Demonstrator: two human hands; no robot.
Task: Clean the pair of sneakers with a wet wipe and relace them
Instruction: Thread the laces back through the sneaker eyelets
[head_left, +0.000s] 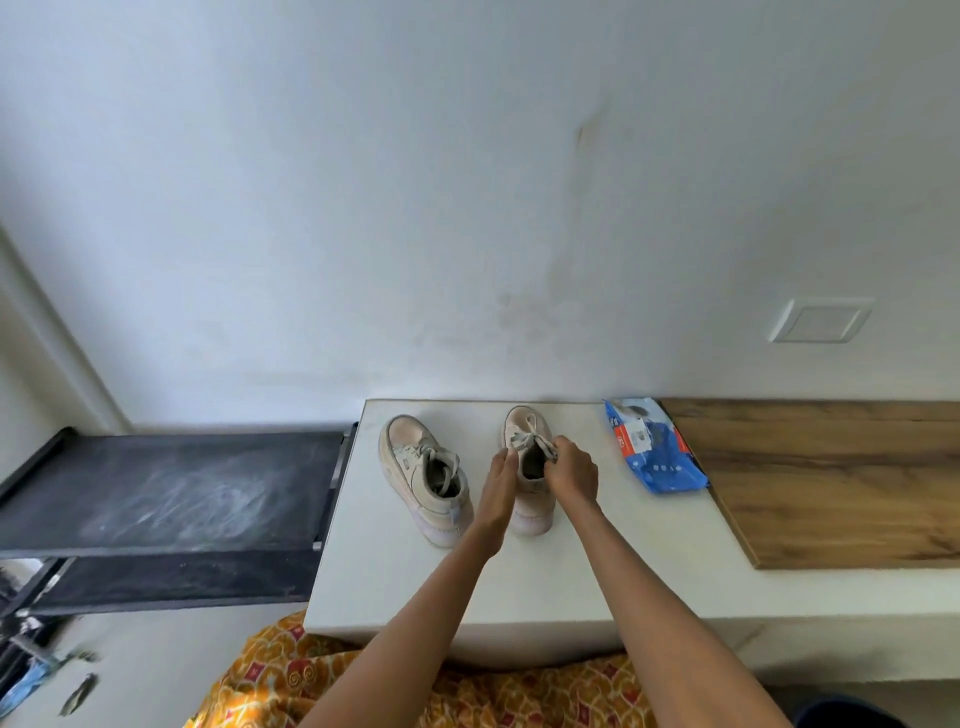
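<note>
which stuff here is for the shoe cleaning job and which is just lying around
For the job: right sneaker, its laces pinched by both hands; left sneaker; blue wipes pack.

Lying about: wooden board, black rack, wall switch.

Two worn pale sneakers (423, 478) upright, side by side — blue wet-wipe pack (652, 447) nearby.
</note>
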